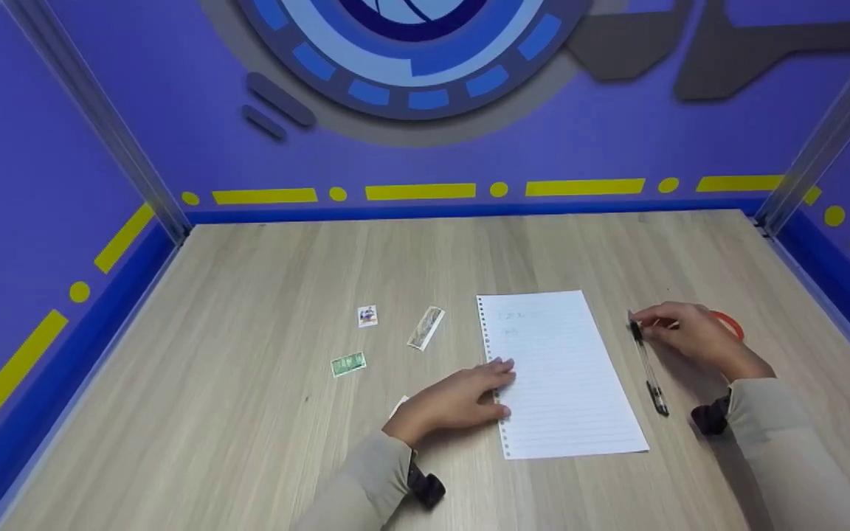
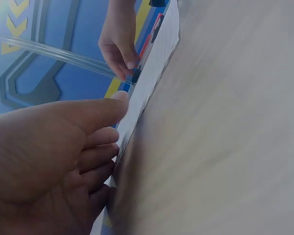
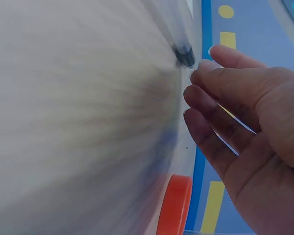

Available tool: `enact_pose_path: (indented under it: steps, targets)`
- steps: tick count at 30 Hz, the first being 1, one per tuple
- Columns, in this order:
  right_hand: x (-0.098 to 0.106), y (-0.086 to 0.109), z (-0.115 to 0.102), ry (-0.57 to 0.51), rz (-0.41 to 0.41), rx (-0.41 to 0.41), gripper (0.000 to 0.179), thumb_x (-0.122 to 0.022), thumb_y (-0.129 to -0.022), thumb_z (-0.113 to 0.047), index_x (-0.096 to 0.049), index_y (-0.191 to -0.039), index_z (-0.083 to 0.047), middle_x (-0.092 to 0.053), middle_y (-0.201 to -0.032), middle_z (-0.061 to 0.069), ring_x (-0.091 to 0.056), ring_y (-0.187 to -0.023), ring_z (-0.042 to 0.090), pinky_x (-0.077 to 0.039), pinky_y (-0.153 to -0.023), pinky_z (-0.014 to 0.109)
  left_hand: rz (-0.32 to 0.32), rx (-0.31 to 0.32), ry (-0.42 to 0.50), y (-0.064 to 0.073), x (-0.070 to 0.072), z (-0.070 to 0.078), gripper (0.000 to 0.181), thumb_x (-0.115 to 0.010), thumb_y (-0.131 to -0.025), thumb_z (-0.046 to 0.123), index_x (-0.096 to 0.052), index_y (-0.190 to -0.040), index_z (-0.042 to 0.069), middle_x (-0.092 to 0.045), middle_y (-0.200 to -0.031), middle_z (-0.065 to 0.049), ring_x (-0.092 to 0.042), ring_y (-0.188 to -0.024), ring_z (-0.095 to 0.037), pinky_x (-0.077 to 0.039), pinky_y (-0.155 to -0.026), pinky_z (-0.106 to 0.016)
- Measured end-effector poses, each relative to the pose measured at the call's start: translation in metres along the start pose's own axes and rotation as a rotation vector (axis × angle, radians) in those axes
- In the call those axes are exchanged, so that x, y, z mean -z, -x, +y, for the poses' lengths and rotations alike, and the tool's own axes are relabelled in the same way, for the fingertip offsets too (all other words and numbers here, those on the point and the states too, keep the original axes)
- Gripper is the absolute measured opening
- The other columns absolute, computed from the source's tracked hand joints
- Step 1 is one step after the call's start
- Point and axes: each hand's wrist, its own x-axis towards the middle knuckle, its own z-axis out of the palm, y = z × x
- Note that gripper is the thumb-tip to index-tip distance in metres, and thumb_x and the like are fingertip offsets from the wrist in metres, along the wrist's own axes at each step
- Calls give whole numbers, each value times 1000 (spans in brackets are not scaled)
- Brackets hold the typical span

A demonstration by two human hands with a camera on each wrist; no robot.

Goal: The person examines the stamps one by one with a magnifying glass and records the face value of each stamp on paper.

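Observation:
My left hand (image 1: 462, 398) rests with extended fingers on the left, hole-punched edge of a lined paper sheet (image 1: 565, 383). Faint writing shows near the sheet's top. To the right of the paper lies a clear pen (image 1: 647, 369) with black ends. My right hand (image 1: 694, 339) has its thumb and fingertips at the pen's far black end (image 3: 184, 56). Whether they pinch it or only touch it is unclear. Left of the paper lie a green stamp (image 1: 349, 364), a small colored stamp (image 1: 367, 316) and a long narrow stamp (image 1: 426, 328).
An orange curved object (image 1: 729, 323) sits behind my right hand, partly hidden; its side shows in the right wrist view (image 3: 175, 205). A white paper corner (image 1: 398, 405) peeks out beside my left wrist. Blue-purple panels (image 1: 425, 162) border the wooden table (image 1: 248, 295).

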Motion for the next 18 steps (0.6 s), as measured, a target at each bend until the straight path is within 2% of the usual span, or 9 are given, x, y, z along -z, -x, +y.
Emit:
enact_pose_path:
  steps: [4, 11, 18]
  targets:
    - [-1, -5, 0, 36, -11, 46, 31, -64, -84, 6, -69, -114, -2, -69, -103, 18, -63, -90, 26, -49, -70, 13, -4, 2, -3, 0, 1, 0, 58, -62, -93, 25, -43, -145, 7, -33, -156, -3, -26, -146, -15, -23, -120, -27]
    - [-2, -6, 0, 97, 9, 159, 30, -66, -82, 8, -75, -106, -8, -70, -98, 9, -62, -86, 20, -50, -69, 19, -4, 8, 28, 0, 2, 2, 58, -64, -91, 24, -45, -143, 7, -34, -155, -2, -26, -146, -14, -23, -119, -26]
    - [-3, -6, 1, 114, 9, 164, 29, -68, -81, 7, -77, -100, -12, -68, -95, 3, -61, -87, 19, -50, -71, 18, -3, 8, 31, 1, 2, 2, 58, -64, -91, 24, -45, -143, 7, -33, -156, -2, -26, -146, -15, -23, -119, -26]
